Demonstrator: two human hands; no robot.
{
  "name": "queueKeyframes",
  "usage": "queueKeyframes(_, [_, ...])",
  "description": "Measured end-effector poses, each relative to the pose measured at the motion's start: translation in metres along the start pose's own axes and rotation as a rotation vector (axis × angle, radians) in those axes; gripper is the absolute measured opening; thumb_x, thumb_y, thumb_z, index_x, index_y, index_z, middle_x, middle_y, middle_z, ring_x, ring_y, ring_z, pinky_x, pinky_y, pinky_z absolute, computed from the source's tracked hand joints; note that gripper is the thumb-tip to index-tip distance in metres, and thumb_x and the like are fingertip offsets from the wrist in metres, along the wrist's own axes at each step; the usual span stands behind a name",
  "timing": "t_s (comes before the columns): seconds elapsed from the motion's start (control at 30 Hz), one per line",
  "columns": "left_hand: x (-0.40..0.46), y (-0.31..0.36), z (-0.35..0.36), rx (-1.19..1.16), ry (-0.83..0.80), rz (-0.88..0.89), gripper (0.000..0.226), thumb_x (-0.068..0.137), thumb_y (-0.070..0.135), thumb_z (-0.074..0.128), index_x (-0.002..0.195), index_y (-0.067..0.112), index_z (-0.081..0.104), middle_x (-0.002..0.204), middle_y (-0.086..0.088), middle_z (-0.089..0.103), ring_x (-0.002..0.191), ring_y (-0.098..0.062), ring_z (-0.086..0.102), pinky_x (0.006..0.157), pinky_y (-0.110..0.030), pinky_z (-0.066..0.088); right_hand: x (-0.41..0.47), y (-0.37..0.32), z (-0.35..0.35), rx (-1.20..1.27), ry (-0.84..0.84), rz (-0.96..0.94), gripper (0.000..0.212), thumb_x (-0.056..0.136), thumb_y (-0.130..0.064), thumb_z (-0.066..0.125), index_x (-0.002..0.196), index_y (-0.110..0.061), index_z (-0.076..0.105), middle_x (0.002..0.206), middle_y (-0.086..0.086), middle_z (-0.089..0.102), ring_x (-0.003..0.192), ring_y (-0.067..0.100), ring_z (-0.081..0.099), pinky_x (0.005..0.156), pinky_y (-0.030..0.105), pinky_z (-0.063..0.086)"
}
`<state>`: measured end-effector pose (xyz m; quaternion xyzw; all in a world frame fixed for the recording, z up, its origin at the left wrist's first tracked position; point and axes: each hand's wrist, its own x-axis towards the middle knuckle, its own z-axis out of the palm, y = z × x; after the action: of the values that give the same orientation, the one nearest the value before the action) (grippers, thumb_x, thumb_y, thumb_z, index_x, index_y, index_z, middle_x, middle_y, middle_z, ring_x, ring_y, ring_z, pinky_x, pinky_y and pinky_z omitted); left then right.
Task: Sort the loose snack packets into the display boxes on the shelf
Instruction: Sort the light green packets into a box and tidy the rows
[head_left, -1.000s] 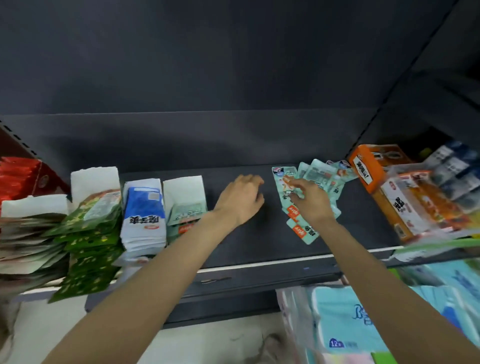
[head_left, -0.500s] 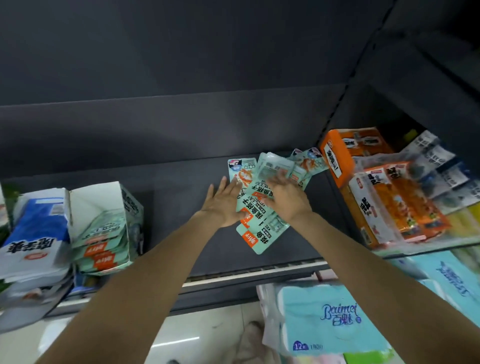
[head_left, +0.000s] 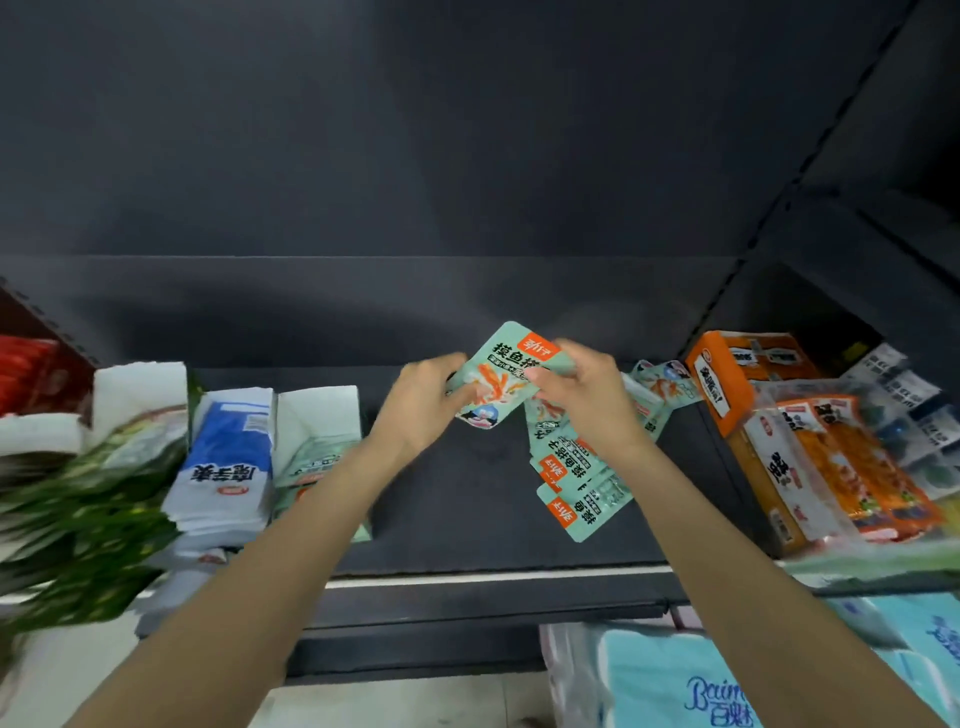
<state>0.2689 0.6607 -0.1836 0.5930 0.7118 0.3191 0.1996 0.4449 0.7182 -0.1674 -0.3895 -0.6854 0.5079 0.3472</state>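
While the dark shelf (head_left: 467, 519) spans the whole view, its left end is crowded with white display boxes: one (head_left: 140, 395) with green packets spilling out and blurred, one filled with blue-and-white packets (head_left: 228, 457), and a third display box (head_left: 322, 415) that holds mint-green packets like the loose ones. At the right end stand orange boxes (head_left: 737, 379) and clear-wrapped orange snack packs (head_left: 852, 467). Below the shelf edge lie pale blue tissue packs (head_left: 675, 686).

On the bare middle of the shelf, a fan of loose mint-green packets (head_left: 576, 499) lies face down, overlapping one another, with more of them near the orange boxes.

Above that pile, both hands share one mint-green packet (head_left: 498, 374), raised off the shelf and tilted, its orange label uppermost. The left hand (head_left: 421, 405) has its fingers curled round the packet's left edge. The right hand (head_left: 582, 395) pinches the packet's right side, fingers bent over its top corner; whether it also touches the packets beneath cannot be told.
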Motion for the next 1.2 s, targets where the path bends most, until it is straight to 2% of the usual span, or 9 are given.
queueKeyframes(0.2, [-0.048, -0.048, -0.093, 0.126, 0.098, -0.004, 0.018, 0.083, 0.03, 0.07, 0.081, 0.022, 0.054, 0.073, 0.007, 0.062, 0.065, -0.012, 0.054, 0.06, -0.033, 0.047, -0.006, -0.036, 0.095, 0.049, -0.033, -0.023, 0.008, 0.088, -0.006, 0.061, 0.09, -0.01, 0.068, 0.093, 0.009, 0.072, 0.091, 0.018, 0.069, 0.079, 0.039, 0.058])
queueKeyframes(0.3, [-0.067, -0.077, -0.119, 0.087, 0.116, 0.007, 0.023, 0.081, 0.026, 0.072, 0.099, 0.018, 0.06, 0.094, 0.004, 0.065, 0.082, -0.01, 0.059, 0.073, -0.027, 0.049, -0.009, -0.046, 0.137, -0.014, -0.018, -0.077, 0.007, 0.087, -0.007, 0.062, 0.09, -0.009, 0.069, 0.086, 0.003, 0.072, 0.085, 0.012, 0.069, 0.075, 0.038, 0.058])
queueKeyframes(0.43, [-0.085, -0.095, -0.133, -0.022, 0.16, 0.126, 0.04, 0.082, 0.016, 0.072, 0.119, 0.016, 0.056, 0.112, 0.005, 0.059, 0.098, 0.0, 0.055, 0.088, -0.01, 0.043, -0.015, -0.043, 0.173, -0.391, -0.013, -0.221, 0.011, 0.088, -0.008, 0.062, 0.094, -0.01, 0.07, 0.084, -0.001, 0.071, 0.077, 0.007, 0.064, 0.068, 0.026, 0.05])
queueKeyframes(0.6, [-0.094, -0.101, -0.124, 0.42, -0.186, 0.128, 0.025, 0.094, 0.03, 0.054, 0.116, 0.022, 0.061, 0.112, 0.0, 0.064, 0.106, -0.019, 0.054, 0.088, -0.033, 0.04, -0.027, -0.018, 0.19, -0.672, -0.351, -0.069, 0.036, 0.093, 0.002, 0.045, 0.12, -0.012, 0.063, 0.124, 0.007, 0.062, 0.115, 0.021, 0.056, 0.093, 0.023, 0.041])
queueKeyframes(0.7, [-0.087, -0.095, -0.113, 0.693, -0.385, 0.107, 0.035, 0.096, 0.044, 0.043, 0.122, 0.027, 0.058, 0.114, -0.002, 0.062, 0.115, -0.023, 0.047, 0.092, -0.038, 0.03, -0.035, -0.01, 0.175, -0.596, -0.349, -0.004, 0.044, 0.089, 0.005, 0.046, 0.126, -0.015, 0.059, 0.131, 0.003, 0.056, 0.119, 0.019, 0.052, 0.1, 0.027, 0.041])
queueKeyframes(0.83, [-0.07, -0.068, -0.087, 0.637, -0.211, 0.19, 0.036, 0.096, 0.043, 0.041, 0.123, 0.025, 0.056, 0.121, 0.0, 0.059, 0.118, -0.021, 0.044, 0.096, -0.036, 0.028, -0.036, 0.006, 0.125, -0.473, -0.128, 0.069, 0.045, 0.087, 0.005, 0.05, 0.124, -0.018, 0.06, 0.13, 0.002, 0.057, 0.121, 0.015, 0.052, 0.103, 0.03, 0.041])
queueKeyframes(0.93, [-0.052, -0.038, -0.047, 0.585, -0.162, 0.273, 0.033, 0.097, 0.035, 0.04, 0.124, 0.022, 0.054, 0.125, 0.001, 0.056, 0.119, -0.021, 0.043, 0.096, -0.034, 0.029, -0.033, 0.029, 0.076, -0.607, 0.031, 0.16, 0.039, 0.089, -0.001, 0.053, 0.126, -0.013, 0.057, 0.131, 0.007, 0.057, 0.119, 0.023, 0.054, 0.1, 0.029, 0.039])
queueKeyframes(1.1, [-0.018, -0.001, 0.037, 0.474, -0.384, 0.22, 0.043, 0.098, 0.025, 0.041, 0.14, 0.014, 0.038, 0.141, -0.007, 0.042, 0.129, -0.024, 0.037, 0.103, -0.035, 0.03, -0.026, 0.086, 0.0, -0.77, 0.128, 0.354, 0.056, 0.088, -0.016, 0.061, 0.139, -0.008, 0.038, 0.136, 0.018, 0.046, 0.128, 0.033, 0.04, 0.103, 0.038, 0.034])
queueKeyframes(1.2, [0.004, 0.002, 0.086, 0.442, -0.545, 0.136, 0.061, 0.099, 0.026, 0.042, 0.151, 0.015, 0.014, 0.157, -0.005, 0.018, 0.142, -0.023, 0.021, 0.114, -0.037, 0.022, -0.016, 0.111, -0.032, -0.774, 0.088, 0.416, 0.078, 0.085, -0.026, 0.067, 0.147, -0.009, 0.022, 0.153, 0.016, 0.021, 0.142, 0.03, 0.017, 0.115, 0.04, 0.022])
